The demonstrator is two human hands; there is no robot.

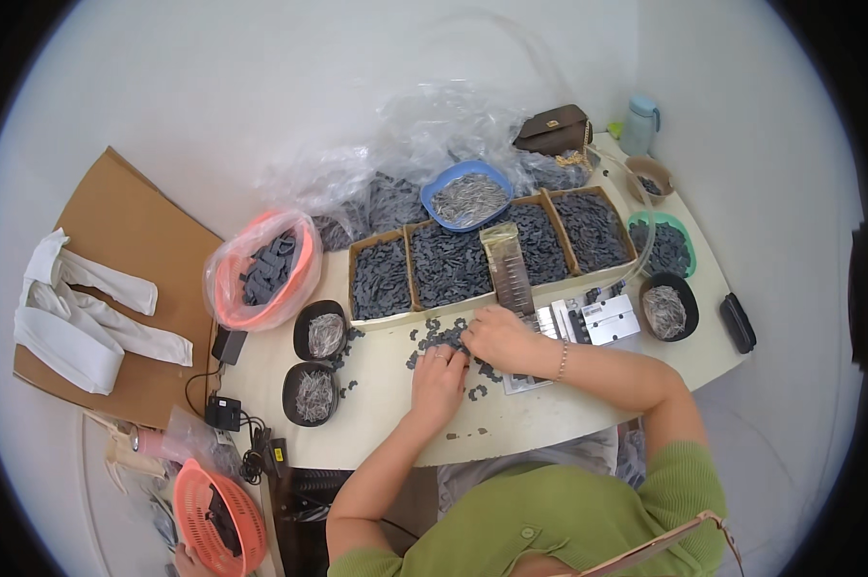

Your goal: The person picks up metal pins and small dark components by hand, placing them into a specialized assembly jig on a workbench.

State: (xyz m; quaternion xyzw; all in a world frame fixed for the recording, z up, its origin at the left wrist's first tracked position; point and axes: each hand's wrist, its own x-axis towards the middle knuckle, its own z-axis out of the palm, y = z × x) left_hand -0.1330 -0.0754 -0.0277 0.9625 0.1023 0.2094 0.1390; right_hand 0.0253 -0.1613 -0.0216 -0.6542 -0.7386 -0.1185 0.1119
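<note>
My left hand (440,387) and my right hand (501,340) meet close together over a loose pile of small dark grey curved parts (441,336) on the table. The fingers of both hands are bent and drawn in, with their tips among the parts; whatever they hold is too small to make out. A ring shows on the left hand and a bracelet on the right wrist. Just beyond the right hand stands a clear upright holder (508,269) with a row of pieces inside. It adjoins a metal fixture (607,320) with a hose, under and beside my right forearm.
Behind the pile, a divided cardboard tray (386,318) holds dark parts. A blue basket (432,185) of metal pins rests on it. Black bowls (292,404) with pins stand left and right. A pink basin (217,288) is at left. Another person's hand (189,562) touches an orange basket (255,534).
</note>
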